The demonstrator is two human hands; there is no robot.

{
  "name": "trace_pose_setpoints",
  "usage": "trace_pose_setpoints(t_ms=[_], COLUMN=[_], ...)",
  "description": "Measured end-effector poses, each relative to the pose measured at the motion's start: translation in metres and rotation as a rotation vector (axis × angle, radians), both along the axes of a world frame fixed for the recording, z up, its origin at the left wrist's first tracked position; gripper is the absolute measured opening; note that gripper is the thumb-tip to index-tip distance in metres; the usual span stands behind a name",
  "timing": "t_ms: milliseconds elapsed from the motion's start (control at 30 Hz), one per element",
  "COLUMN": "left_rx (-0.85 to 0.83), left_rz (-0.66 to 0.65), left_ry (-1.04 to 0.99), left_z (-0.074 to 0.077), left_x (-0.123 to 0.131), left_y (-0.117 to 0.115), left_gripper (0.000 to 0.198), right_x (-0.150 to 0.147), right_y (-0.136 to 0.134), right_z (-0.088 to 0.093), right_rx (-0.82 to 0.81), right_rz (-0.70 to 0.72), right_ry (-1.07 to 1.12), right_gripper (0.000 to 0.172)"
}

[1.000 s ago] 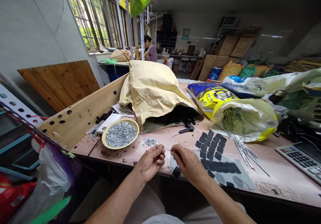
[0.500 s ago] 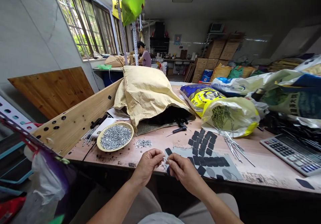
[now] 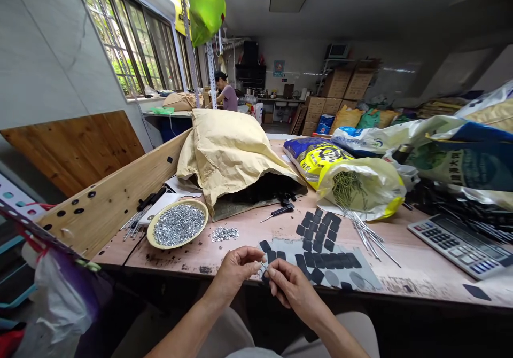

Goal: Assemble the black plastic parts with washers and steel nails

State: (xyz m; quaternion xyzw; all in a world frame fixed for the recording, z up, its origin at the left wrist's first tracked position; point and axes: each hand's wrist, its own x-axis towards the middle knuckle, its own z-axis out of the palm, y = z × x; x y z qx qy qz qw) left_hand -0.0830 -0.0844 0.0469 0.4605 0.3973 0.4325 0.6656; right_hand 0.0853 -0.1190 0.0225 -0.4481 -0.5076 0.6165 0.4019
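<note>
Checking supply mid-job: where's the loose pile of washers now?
In the head view, the loose pile of washers lies on the workbench, just right of the tan bowl of washers and above the left hand.

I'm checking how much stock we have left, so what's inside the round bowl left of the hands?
The bowl is filled with small silver washers. They cover its whole bottom, so the bowl's base and anything lying beneath them cannot be seen.

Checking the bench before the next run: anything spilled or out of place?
Two spills. Long metal nails fan out from the mouth of the plastic sack onto the workbench, and a small heap of washers lies loose beside the full bowl, not in it.
</note>
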Motion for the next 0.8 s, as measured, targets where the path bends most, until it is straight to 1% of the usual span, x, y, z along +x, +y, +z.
trace_pose_setpoints(t_ms=[67, 100, 200, 300, 333, 367, 433, 467, 533, 600, 633, 667, 700, 733, 800], left_rx=[-0.041, -0.06, -0.049, -0.005, -0.005, -0.011, -0.023, -0.026, -0.027, -0.013, 0.001, 0.016, 0.03, 0.045, 0.084], left_rz=[0.006, 0.014, 0.037, 0.023, 0.019, 0.019, 0.042, 0.067, 0.127, 0.187, 0.208, 0.227, 0.247, 0.269, 0.327], left_ry=[-0.02, -0.02, 0.007, 0.051, 0.061, 0.068, 0.074, 0.075, 0.083, 0.099, 0.112, 0.128, 0.144, 0.163, 0.204], left_z=[-0.001, -0.001, -0.005, -0.008, -0.008, -0.008, -0.007, -0.007, -0.007, -0.009, -0.011, -0.014, -0.016, -0.019, -0.025], left_x=[0.002, 0.004, 0.012, 0.019, 0.02, 0.02, 0.016, 0.012, 0.002, -0.01, -0.016, -0.021, -0.026, -0.03, -0.036], left_y=[0.0, 0.0, -0.003, -0.006, -0.007, -0.007, -0.005, -0.003, 0.002, 0.009, 0.012, 0.016, 0.019, 0.022, 0.026], left_gripper=[0.034, 0.036, 0.027, 0.025, 0.024, 0.028, 0.045, 0.051, 0.057, 0.059, 0.06, 0.06, 0.061, 0.061, 0.06], right_x=[0.002, 0.002, -0.002, -0.002, 0.003, 0.012, 0.045, 0.068, 0.121, 0.165, 0.177, 0.179, 0.17, 0.152, 0.096], right_y=[-0.001, -0.002, -0.006, -0.009, -0.01, -0.01, -0.009, -0.01, -0.012, -0.016, -0.019, -0.022, -0.023, -0.024, -0.022], right_z=[-0.001, 0.0, 0.0, -0.006, -0.009, -0.012, -0.018, -0.019, -0.017, -0.01, -0.006, -0.003, -0.001, 0.0, -0.002], right_rx=[0.049, 0.082, 0.172, 0.129, 0.109, 0.116, 0.222, 0.298, 0.411, 0.425, 0.418, 0.412, 0.413, 0.423, 0.462], right_rz=[-0.03, -0.042, -0.065, -0.073, -0.091, -0.128, -0.274, -0.377, -0.579, -0.723, -0.765, -0.786, -0.787, -0.771, -0.67], right_ry=[-0.044, -0.068, -0.128, -0.11, -0.115, -0.147, -0.315, -0.441, -0.723, -0.972, -1.057, -1.108, -1.129, -1.128, -1.078], right_gripper=[0.046, 0.044, 0.039, 0.039, 0.04, 0.039, 0.035, 0.03, 0.021, 0.014, 0.012, 0.013, 0.016, 0.017, 0.019])
